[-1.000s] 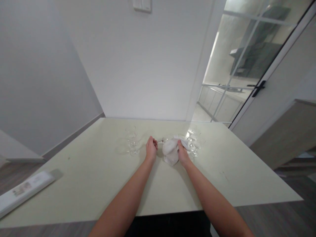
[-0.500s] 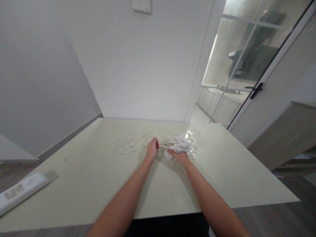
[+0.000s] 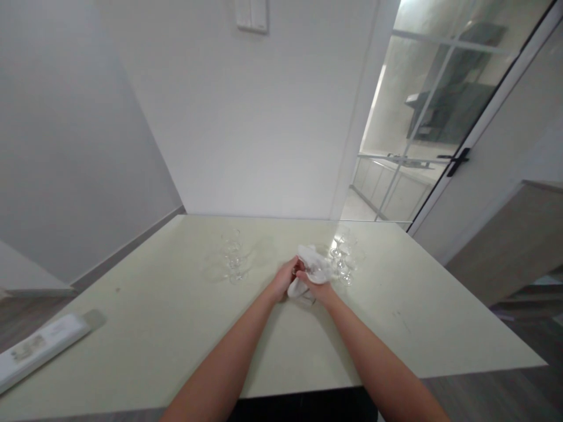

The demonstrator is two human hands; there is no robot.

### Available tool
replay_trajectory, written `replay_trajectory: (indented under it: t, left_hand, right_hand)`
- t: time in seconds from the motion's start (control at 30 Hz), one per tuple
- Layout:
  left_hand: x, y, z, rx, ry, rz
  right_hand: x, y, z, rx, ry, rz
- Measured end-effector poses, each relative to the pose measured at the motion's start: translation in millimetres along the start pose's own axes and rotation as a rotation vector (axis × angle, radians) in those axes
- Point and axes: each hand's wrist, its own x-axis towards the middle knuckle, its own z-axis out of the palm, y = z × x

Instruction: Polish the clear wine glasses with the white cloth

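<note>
Pale table (image 3: pixel 176 328) is carrying clear glasses (image 3: pixel 233 261) while the left hand (image 3: pixel 284 280) and right hand (image 3: pixel 317 287) are meeting on a white cloth (image 3: pixel 310 271), both closed around it; gentle, even pressure is probably suiting whatever fragile piece is wrapped inside, which I cannot tell.

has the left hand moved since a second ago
Yes. The left hand has moved right, away from the cluster of glasses on the table, and now meets the right hand at the white cloth.
</note>
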Motion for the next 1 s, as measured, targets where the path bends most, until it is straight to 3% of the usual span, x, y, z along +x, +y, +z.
replay_trajectory:
  t: [0.13,0.2,0.3,0.37,0.43,0.53,0.7,0.77,0.9,1.0]
  left_hand:
    - [-5,0,6.0,0.223,-0.129,0.097]
    - [-5,5,2.7,0.294,-0.058,0.178]
    - [-5,18,-4.8,0.322,0.127,0.357]
    - [-7,25,-6.8,0.305,0.143,0.449]
    - [-11,27,-5.4,0.300,0.054,0.477]
    - [-15,24,-1.0,0.245,-0.066,0.439]
    - [-14,22,0.3,-0.071,-0.284,0.164]
    - [-13,23,-0.1,-0.097,-0.273,0.151]
    - [-10,26,-0.7,0.010,-0.091,0.233]
    - [-10,27,-3.4,-0.072,-0.173,0.164]
  right_hand:
    - [0,-8,-1,0.006,0.082,-0.163]
    - [3,-11,-5,0.008,0.161,-0.147]
    - [8,-8,-9,-0.044,0.295,0.012]
    - [8,-4,-8,-0.078,0.231,0.097]
    - [6,-3,-3,-0.087,0.046,0.094]
    - [-2,-5,7,-0.032,-0.182,0.020]
    - [-12,-9,6,0.210,-0.255,0.126]
    - [-11,-6,4,0.223,-0.247,0.170]
    - [-6,-1,2,0.160,-0.203,0.116]
    - [-7,-4,0,0.243,-0.207,0.224]
